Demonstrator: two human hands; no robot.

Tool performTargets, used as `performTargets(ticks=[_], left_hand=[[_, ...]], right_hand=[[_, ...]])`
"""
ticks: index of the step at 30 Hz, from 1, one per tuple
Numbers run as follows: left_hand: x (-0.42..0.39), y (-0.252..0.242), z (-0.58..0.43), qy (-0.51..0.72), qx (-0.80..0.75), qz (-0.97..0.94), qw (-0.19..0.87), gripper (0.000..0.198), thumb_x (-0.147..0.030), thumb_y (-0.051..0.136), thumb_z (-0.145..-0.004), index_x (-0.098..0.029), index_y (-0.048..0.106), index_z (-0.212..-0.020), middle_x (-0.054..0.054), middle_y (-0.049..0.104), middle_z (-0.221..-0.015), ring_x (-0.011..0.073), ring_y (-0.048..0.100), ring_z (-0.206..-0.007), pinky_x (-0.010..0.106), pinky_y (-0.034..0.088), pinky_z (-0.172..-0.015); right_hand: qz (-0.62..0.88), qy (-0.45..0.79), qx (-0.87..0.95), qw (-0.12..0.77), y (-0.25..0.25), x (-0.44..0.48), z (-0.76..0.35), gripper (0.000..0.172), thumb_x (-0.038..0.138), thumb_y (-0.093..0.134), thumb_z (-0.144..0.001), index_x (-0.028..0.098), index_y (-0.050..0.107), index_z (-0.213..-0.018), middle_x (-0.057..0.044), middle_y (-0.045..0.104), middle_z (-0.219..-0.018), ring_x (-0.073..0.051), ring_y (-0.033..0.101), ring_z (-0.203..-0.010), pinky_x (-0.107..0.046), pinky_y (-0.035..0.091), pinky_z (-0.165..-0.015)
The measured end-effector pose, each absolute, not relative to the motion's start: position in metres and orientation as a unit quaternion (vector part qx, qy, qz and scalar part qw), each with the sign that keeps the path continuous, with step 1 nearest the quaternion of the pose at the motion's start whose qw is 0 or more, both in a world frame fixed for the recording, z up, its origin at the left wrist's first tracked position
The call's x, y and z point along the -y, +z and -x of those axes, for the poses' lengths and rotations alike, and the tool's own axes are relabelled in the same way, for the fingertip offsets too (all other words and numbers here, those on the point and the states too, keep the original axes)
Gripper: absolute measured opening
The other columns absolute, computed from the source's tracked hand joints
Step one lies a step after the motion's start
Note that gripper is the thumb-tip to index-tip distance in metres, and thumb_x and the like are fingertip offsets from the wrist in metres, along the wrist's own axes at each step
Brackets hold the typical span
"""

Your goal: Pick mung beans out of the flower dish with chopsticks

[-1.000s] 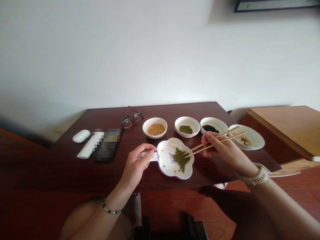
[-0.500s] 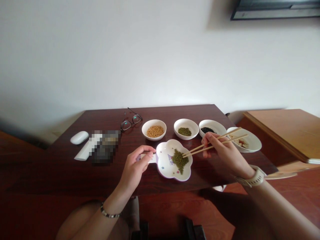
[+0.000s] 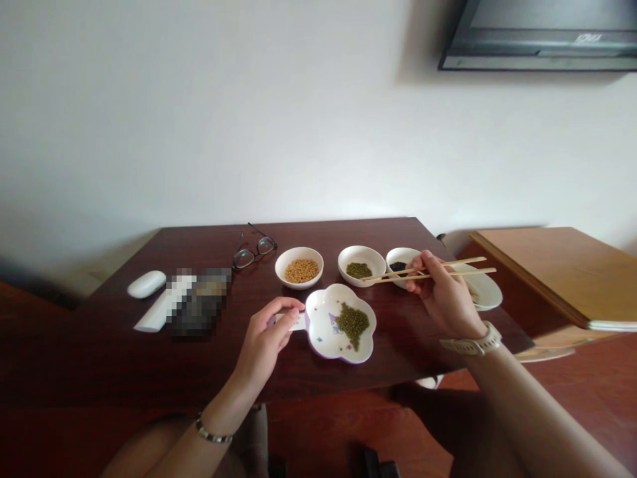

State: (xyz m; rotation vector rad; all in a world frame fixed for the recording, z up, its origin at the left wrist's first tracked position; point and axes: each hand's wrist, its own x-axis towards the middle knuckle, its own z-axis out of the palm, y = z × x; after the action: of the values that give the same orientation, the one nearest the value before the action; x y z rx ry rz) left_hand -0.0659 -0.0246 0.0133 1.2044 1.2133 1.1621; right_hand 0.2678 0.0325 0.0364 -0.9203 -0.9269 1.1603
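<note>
Three small white bowls sit in a row: one bowl of yellow beans (image 3: 298,253), one bowl of green beans (image 3: 361,253), and one bowl of black beans (image 3: 402,253), partly hidden. One larger white bowl (image 3: 490,290) stands to the right behind the right wrist, its contents mostly covered. In front is one flower-shaped dish (image 3: 321,307) with a loose pile of green beans (image 3: 354,324) on its right half. There are two chopsticks (image 3: 398,277), one pair of glasses (image 3: 255,254) and one oval white object (image 3: 146,284); a patch beside it is blurred out.

The desk (image 3: 194,362) is dark brown wood, against a pale wall (image 3: 223,133) with a screen (image 3: 542,50) at upper right. A lighter wooden table (image 3: 542,265) stands to the right, over a reddish floor (image 3: 298,431).

The left hand (image 3: 265,337) pinches the dish's handle, thumb and fingers close together. The right hand (image 3: 444,299) has its fingers closed round the chopsticks, whose tips are nearly together at the middle bowl's front rim; whether they touch it, I cannot tell.
</note>
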Motion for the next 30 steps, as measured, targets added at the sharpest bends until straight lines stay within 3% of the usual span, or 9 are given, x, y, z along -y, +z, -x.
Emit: performTargets(ticks=[7, 14, 22, 30], left_hand=[[0.024, 0.012, 0.063, 0.481, -0.506, -0.498, 0.514, 0.034, -0.049, 0.074, -0.096, -0.016, 0.075, -0.106, -0.006, 0.038, -0.064, 0.0068, 0.026, -0.053, 0.021, 0.016, -0.048], [0.025, 0.011, 0.065, 0.476, -0.506, -0.505, 0.512, 0.037, -0.051, 0.072, -0.098, -0.016, 0.074, -0.108, -0.006, 0.039, -0.066, 0.0073, 0.028, -0.054, 0.021, 0.017, -0.047], [0.026, 0.012, 0.065, 0.478, -0.509, -0.504, 0.509, 0.038, -0.054, 0.073, -0.098, -0.017, 0.075, -0.108, -0.005, 0.042, -0.068, 0.0073, 0.029, -0.055, 0.02, 0.018, -0.048], [0.027, 0.016, 0.063, 0.476, -0.515, -0.503, 0.505, 0.04, -0.055, 0.074, -0.096, -0.017, 0.074, -0.106, -0.005, 0.043, -0.068, 0.0068, 0.029, -0.055, 0.02, 0.017, -0.049]], right_hand=[[0.46, 0.411, 0.458, 0.64, 0.029, -0.049, -0.265, 0.042, 0.062, 0.072, -0.099, 0.022, 0.066, -0.086, 0.0, 0.064, -0.077, -0.013, 0.065, -0.061, -0.023, 0.054, -0.057], [0.429, 0.534, 0.47, 0.557, 0.048, -0.023, -0.264, 0.036, 0.055, 0.071, -0.102, 0.022, 0.065, -0.09, 0.0, 0.063, -0.082, -0.013, 0.059, -0.062, -0.025, 0.049, -0.056], [0.443, 0.586, 0.541, 0.411, 0.045, -0.011, -0.259, 0.044, 0.06, 0.061, -0.106, 0.021, 0.062, -0.086, -0.001, 0.064, -0.065, -0.013, 0.057, -0.057, -0.025, 0.044, -0.056], [0.451, 0.535, 0.576, 0.423, 0.041, -0.016, -0.26, 0.049, 0.065, 0.061, -0.104, 0.021, 0.06, -0.083, -0.001, 0.067, -0.065, -0.015, 0.062, -0.057, -0.026, 0.049, -0.057]])
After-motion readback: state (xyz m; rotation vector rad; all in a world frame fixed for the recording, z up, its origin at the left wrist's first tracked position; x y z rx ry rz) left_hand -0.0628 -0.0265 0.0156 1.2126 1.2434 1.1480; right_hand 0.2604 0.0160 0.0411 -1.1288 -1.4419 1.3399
